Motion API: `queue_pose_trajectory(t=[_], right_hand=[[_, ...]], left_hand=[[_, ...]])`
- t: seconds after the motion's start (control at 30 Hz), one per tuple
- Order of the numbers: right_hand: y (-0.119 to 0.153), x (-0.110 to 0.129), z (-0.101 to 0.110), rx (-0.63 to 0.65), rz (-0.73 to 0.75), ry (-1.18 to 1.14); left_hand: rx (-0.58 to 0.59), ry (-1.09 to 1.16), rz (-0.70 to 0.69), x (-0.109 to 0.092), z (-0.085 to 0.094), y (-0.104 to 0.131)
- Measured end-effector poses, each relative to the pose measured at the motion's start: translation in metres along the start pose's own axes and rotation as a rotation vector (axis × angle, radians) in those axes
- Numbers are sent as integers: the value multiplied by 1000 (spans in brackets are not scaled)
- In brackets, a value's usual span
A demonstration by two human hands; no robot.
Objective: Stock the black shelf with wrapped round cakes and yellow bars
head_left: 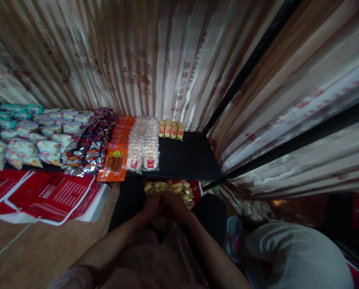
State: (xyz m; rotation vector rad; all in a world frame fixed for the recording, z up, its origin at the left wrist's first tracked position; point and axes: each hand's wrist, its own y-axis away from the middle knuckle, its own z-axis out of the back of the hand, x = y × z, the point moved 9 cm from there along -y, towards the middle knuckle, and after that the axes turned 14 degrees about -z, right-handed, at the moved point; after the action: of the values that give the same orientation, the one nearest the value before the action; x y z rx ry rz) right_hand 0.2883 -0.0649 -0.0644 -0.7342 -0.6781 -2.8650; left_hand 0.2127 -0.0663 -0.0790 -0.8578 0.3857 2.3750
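My left hand and my right hand are close together between my knees, low in the view. Both lie at the near edge of a heap of yellow wrapped snacks in a red package below the shelf. The picture is dark and blurred there, so their fingers and anything between them cannot be made out. Above them, on the black shelf, small yellow packs stand beside rows of clear packs of round white crackers. An orange snack bag lies left of the crackers.
Dark red packs, white bags and green bags fill the shelf's left part. A red printed sheet hangs below. Striped plastic sheeting and black poles enclose the shelf. Another person's leg is at right.
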Motion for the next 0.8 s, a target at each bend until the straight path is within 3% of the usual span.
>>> queue_pose_trajectory(t=[0.13,0.27,0.4,0.5,0.6,0.8], right_hand=[[5,0,21,-7,35,-147],[6,-8,50,-53,5,-267],[10,-10,76,-55,-33,-640],[12,-5,85,-26,-40,-991],[11,-4,92,-120,-52,-1213],[7,-10,79,-215,-122,-1228]], left_hand=[[-77,229,-24,-1,15,0],[-172,303,-48,-11,41,-1],[-286,369,-79,-29,65,-3],[-350,388,-21,-32,74,-7],[-455,353,64,-31,82,-13],[-554,323,71,-43,86,-28]])
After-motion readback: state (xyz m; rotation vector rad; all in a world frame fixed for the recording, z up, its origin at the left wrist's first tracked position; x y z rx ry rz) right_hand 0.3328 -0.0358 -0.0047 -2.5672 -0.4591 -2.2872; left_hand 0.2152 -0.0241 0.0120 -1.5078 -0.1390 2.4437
